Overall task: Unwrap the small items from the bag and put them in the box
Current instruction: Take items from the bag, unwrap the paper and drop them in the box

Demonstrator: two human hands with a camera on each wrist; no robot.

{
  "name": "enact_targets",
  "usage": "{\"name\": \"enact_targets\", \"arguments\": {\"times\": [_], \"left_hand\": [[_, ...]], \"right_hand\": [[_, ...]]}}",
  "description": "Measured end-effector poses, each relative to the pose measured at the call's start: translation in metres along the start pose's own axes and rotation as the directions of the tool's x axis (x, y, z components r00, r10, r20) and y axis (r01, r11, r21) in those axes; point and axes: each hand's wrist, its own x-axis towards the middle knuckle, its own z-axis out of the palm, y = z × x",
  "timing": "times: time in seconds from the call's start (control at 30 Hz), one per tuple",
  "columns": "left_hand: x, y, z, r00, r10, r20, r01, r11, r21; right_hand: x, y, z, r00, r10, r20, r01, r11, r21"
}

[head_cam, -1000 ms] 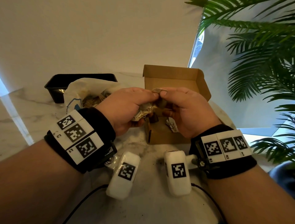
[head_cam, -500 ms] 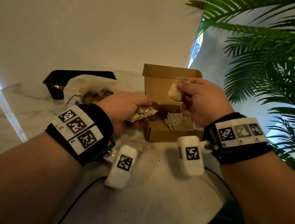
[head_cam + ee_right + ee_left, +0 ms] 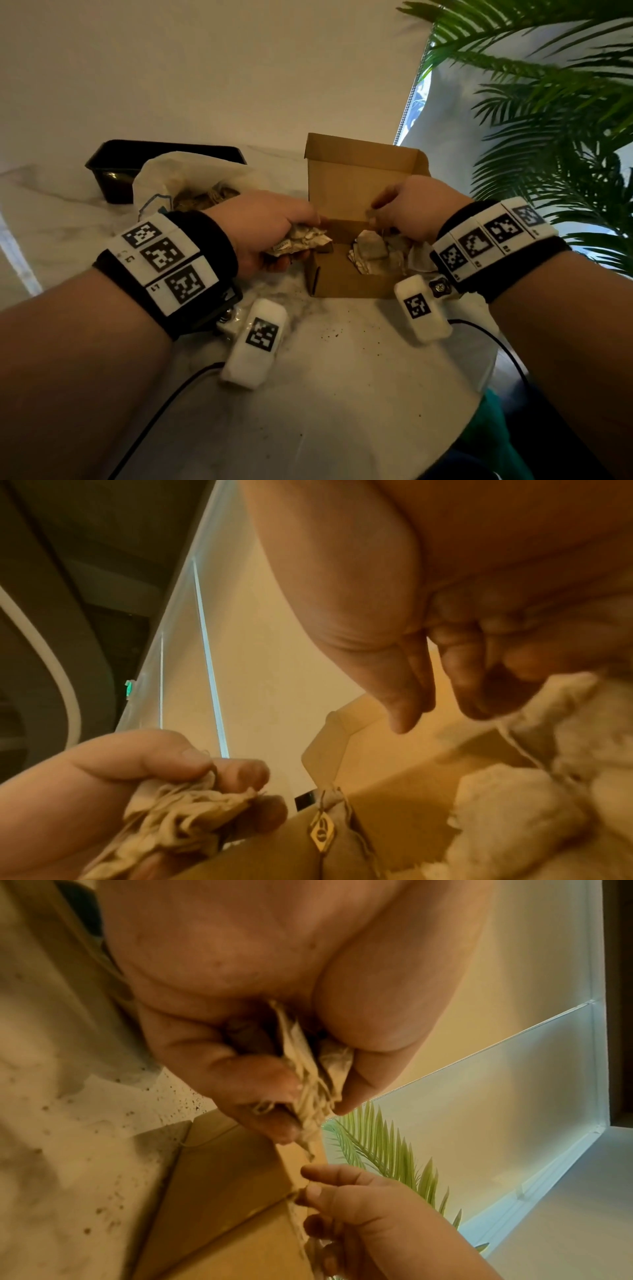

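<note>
The left hand [image 3: 263, 226] grips a crumpled bunch of wrappers [image 3: 301, 240] just left of the box [image 3: 346, 287], its fingers [image 3: 267, 1096] and thumb curled and pinching the paper. In the left wrist view the bunch [image 3: 308, 1074] hangs over the box's near left corner. The right hand [image 3: 411, 212] is above the open box, over the unwrapped items [image 3: 371, 246] piled inside. Its fingers [image 3: 459, 669] point down, loosely curled and close together; in the right wrist view a thin string [image 3: 514, 739] runs from near their tips to the pale bundles below, but whether they pinch it cannot be told. A small tag [image 3: 322, 834] hangs over the box wall. The bag [image 3: 164, 185], still holding wrapped items, lies on the counter [image 3: 342, 394] left of the box, in front of a black tray [image 3: 113, 161]. A palm plant [image 3: 548, 102] stands to the right.
</note>
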Motion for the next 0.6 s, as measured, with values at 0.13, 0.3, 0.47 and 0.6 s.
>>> {"name": "enact_targets", "arguments": {"times": [0.13,0.3,0.47,0.6], "left_hand": [[0.001,-0.001,0.000,1.000,0.001,-0.006,-0.001,1.000,-0.011],[-0.001,-0.002,0.002,1.000,0.022,-0.022,-0.024,0.995,-0.095],[-0.003,0.004,0.000,0.997,0.065,-0.039,-0.074,0.942,-0.327],[-0.003,0.008,-0.002,0.996,0.084,-0.037,-0.092,0.877,-0.473]], "right_hand": [[-0.001,-0.002,0.003,0.999,0.012,-0.035,-0.002,0.960,0.280],[-0.001,-0.011,0.011,0.979,0.034,0.199,-0.064,0.987,0.145],[0.006,-0.023,0.003,0.999,-0.020,-0.036,0.035,0.856,0.515],[0.002,-0.028,0.021,0.997,-0.019,-0.079,0.081,0.330,0.940]]}}
